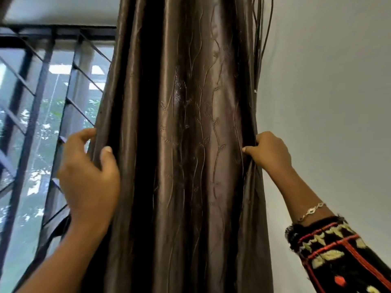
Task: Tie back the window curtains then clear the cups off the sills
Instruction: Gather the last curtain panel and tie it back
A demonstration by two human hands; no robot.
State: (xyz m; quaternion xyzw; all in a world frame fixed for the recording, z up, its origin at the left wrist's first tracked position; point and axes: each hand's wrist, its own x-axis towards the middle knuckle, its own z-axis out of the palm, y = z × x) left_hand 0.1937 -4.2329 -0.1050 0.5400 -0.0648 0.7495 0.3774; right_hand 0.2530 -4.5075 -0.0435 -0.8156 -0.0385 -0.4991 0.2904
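A brown satin curtain (pixel 184 144) with a thin embroidered vine pattern hangs gathered in folds down the middle of the head view. My left hand (pixel 88 176) grips its left edge, thumb on the front and fingers curled behind the fabric. On the other side my right hand (pixel 268 152) clutches the curtain's right edge, fingers tucked into the folds. Thin brown cords (pixel 259 45) hang along the upper right edge of the curtain. No cup or sill is in view.
A window with a black metal grille (pixel 38 115) is uncovered at the left, with greenery beyond the glass. A plain pale wall (pixel 330 92) fills the right side. The white ceiling (pixel 63 11) shows at the top left.
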